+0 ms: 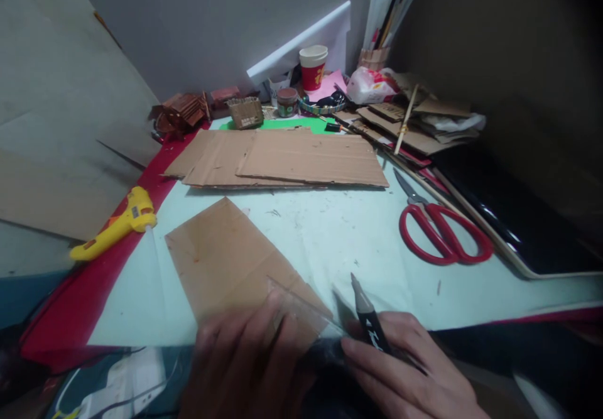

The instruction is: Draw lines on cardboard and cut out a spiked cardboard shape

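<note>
My left hand [249, 350] is closed on a clear plastic ruler [306, 306], its fingers bent and pressed down over it. The ruler lies across the near end of a piece of brown cardboard [226, 249], set at an angle by the table's front edge. A black marker [370, 321] is held in my right hand [409, 362], its grey tip pointing up and away from me. The right fingertips are close to the ruler's right end; whether they touch it I cannot tell.
Larger cardboard sheets [301, 158] lie stacked farther back. Red-handled scissors [438, 230] rest at the right, beside a glossy black flat object [513, 212]. A yellow glue gun [122, 224] sits at the left edge. Paper cups [313, 67] and craft scraps line the wall.
</note>
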Available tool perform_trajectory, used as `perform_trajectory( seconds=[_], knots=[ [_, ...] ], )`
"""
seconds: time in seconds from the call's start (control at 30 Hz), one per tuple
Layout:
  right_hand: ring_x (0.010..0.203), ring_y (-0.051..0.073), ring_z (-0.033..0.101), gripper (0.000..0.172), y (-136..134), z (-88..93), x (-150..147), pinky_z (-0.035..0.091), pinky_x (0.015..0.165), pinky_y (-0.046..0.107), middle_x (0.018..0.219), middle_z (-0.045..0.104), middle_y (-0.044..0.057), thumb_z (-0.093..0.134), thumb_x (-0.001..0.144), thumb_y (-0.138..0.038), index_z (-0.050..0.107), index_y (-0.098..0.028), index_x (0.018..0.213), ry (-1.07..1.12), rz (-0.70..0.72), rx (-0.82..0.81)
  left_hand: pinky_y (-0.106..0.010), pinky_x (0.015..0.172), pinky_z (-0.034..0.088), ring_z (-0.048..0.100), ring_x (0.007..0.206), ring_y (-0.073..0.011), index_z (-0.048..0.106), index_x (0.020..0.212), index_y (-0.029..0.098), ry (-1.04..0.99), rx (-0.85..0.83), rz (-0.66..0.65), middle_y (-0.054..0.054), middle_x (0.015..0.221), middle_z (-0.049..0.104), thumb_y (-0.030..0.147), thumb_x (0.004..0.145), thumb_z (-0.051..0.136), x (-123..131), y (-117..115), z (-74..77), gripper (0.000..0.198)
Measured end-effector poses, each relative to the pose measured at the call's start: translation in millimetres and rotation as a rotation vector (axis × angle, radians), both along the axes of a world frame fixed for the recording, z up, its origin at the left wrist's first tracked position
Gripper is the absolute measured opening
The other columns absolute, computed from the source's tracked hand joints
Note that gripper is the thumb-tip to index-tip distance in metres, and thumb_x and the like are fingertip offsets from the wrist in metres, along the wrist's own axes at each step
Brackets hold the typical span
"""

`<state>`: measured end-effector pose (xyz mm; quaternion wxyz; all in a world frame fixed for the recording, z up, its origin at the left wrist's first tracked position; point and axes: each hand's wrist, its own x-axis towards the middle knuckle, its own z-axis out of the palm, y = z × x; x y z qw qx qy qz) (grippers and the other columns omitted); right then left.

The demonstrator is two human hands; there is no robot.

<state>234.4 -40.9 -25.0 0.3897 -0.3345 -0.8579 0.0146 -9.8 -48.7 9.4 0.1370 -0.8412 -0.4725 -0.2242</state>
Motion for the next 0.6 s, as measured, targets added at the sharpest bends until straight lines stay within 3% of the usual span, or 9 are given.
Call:
perform_trajectory(
  seconds=[0.1,0.6],
  knots=[
    [0.092,0.024,0.077,0.036,5,6.1,1,0.063,0.093,0.037,0.1,0.083,0.003,0.042,0.104,-0.011,0.077,-0.022,0.106,-0.021,0.076,-0.021,-0.045,0.084,0.041,0.057,0.097,-0.0278,0.065,0.118,0.015,0.05,-0.004,-0.042,-0.013,0.116,0.071,0.027,0.1,0.055,-6,2,2.6,0.024],
    [0.098,0.025,0.075,0.035,3,10.4,5,0.062,0.092,0.041,0.101,0.083,0.005,0.042,0.104,-0.013,0.076,-0.023,0.107,-0.015,0.057,-0.05,-0.045,0.082,0.043,0.057,0.096,-0.0273,0.066,0.115,0.012,0.119,0.062,-0.082,-0.015,0.119,0.063,0.029,0.096,0.061,-10,4,1.1,0.025]
  ],
)
